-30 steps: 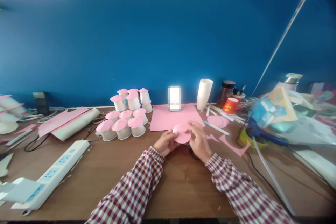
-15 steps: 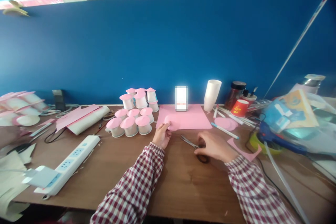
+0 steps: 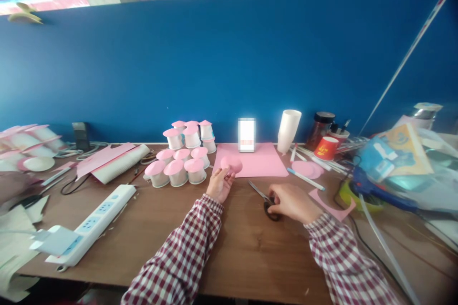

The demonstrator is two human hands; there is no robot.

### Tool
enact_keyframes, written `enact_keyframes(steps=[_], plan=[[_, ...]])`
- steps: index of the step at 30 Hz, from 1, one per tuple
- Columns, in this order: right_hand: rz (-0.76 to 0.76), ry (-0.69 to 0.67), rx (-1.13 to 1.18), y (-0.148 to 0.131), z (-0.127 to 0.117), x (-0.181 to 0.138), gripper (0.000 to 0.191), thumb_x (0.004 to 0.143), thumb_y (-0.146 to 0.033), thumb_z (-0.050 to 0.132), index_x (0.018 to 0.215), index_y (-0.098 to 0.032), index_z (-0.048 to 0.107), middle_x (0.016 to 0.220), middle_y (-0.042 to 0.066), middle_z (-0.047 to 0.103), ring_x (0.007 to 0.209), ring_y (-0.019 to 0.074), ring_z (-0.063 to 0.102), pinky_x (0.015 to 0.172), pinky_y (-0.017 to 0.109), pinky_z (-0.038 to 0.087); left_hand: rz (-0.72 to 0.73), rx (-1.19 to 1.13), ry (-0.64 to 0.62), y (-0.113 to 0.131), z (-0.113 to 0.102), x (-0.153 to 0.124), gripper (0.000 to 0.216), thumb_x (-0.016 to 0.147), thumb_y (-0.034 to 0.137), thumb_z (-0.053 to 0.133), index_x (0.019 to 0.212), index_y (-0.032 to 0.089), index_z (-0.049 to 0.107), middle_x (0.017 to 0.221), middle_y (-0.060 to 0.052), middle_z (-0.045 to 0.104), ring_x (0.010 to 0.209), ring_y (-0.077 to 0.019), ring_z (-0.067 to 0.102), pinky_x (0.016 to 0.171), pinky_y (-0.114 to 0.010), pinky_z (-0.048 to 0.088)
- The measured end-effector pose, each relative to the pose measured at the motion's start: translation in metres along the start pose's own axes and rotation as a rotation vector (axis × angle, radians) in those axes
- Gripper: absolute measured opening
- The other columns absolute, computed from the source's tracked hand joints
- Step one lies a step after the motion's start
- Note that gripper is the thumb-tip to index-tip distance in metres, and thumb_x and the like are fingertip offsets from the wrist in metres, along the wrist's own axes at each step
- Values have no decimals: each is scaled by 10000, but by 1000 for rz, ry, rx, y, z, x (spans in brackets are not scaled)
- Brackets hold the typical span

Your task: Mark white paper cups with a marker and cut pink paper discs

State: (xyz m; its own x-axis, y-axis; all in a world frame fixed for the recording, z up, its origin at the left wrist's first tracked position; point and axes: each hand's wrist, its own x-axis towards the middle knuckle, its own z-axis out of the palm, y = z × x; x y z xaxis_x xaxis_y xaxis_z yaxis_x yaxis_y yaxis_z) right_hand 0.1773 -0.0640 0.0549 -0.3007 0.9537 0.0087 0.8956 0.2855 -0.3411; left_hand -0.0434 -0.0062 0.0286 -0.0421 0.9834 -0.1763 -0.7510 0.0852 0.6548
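Blue partition [image 3: 229, 66] behind, brown table [image 3: 250, 257] below! Here's the left hand [image 3: 221, 186], thumb and fingers pinching a pink paper disc [image 3: 234, 166] at half past ten from the scissors [image 3: 265, 196]. And the right hand [image 3: 295, 202] has its fingers closed over those scissors, blades angled the same way. Capped cups [image 3: 178, 179] cluster at ten o'clock from the left hand; pink circles [image 3: 304, 168] lie at one from the right.

Disc [image 3: 232, 164]: was smooth, matt paper | Scissors [image 3: 263, 195]: had metal blades, plastic-looking handles | Table [image 3: 246, 257]: looked like wood, smooth, faintly glossy | Sleeves [image 3: 179, 252]: were matt cloth | Power strip [image 3: 96, 220]: was smooth plastic
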Motion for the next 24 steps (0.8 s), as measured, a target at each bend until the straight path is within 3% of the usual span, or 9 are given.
enact_keyframes(steps=[7,14,19,24], plan=[[-28,39,-28,-5,-2,-3,93,710,-225,582,785,-220,636,747,20,660,727,193,601,589,266,341,-3,-9,-22,0,0,-1,126,692,95,678,688,132,557,684,15,606,597,-46,570,620,-166,526],[-94,49,579,0,-3,3,192,829,-238,467,997,-212,556,922,41,664,833,165,630,748,296,474,-8,33,-14,-1,-3,1,136,690,144,698,736,149,570,673,38,593,576,-48,564,594,-187,533],[43,90,1029,-13,19,12,293,819,-349,509,1078,-224,453,877,30,641,758,155,626,596,282,525,-8,58,-44,-7,-3,0,155,674,125,709,715,126,560,725,13,613,629,-47,583,636,-170,530],[104,276,1185,-22,34,20,499,661,-420,692,1064,-200,498,716,-13,586,672,148,578,472,231,485,-65,140,-105,-16,1,-6,175,670,142,719,707,115,550,647,-4,597,592,-56,581,568,-139,510]])
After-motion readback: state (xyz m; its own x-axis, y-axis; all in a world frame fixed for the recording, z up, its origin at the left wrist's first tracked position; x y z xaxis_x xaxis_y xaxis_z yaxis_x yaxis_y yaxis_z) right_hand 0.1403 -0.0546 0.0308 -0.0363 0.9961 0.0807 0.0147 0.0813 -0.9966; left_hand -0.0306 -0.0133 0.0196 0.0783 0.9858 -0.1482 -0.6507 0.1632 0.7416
